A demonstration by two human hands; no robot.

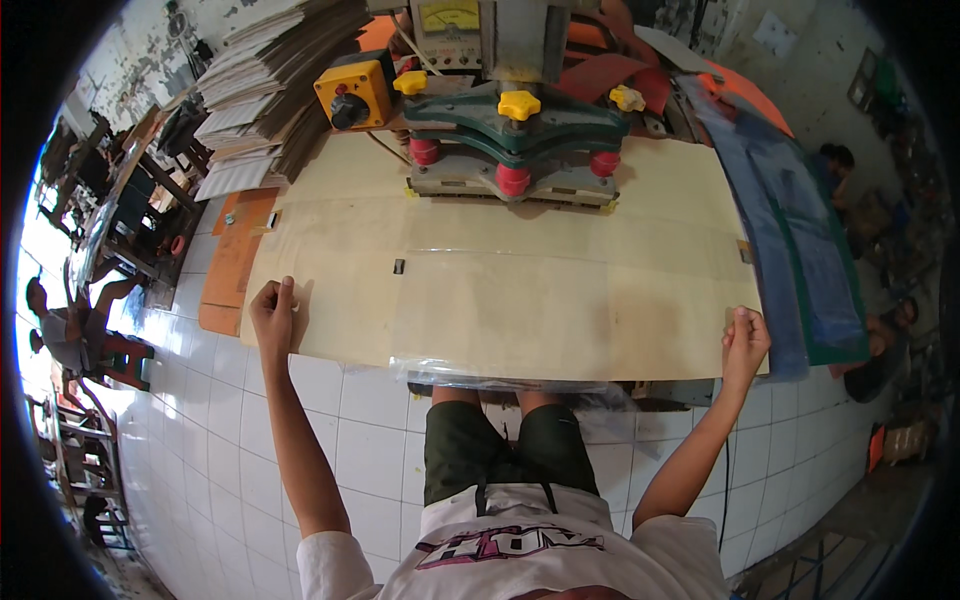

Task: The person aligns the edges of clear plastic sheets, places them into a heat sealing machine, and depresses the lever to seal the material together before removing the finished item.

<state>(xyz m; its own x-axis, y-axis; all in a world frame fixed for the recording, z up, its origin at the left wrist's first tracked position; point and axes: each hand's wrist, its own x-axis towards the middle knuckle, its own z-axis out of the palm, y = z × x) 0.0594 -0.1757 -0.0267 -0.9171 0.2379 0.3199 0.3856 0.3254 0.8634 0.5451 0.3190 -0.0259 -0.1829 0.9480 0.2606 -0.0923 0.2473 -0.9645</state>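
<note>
My left hand (273,315) is closed, thumb uppermost, over the front left corner of a wide cream board (330,240). Its curled fingertips are hidden, and what they hold, if anything, cannot be made out. Over the front right corner, my right hand (745,345) is closed in a similar pinch, its contents also unclear. A clear plastic sheet (500,310) lies across the middle of the board, its shiny edge hanging over the front. Beyond it stands a press head with a green bracket (470,117), red knobs and a pale metal bar low over the board.
A yellow control box (355,92) with a black knob stands left of the press. Stacked cardboard sheets (255,95) rise at the far left. Blue plastic sheets (780,200) drape along the right side. A person (65,330) sits on a stool far left; others sit far right.
</note>
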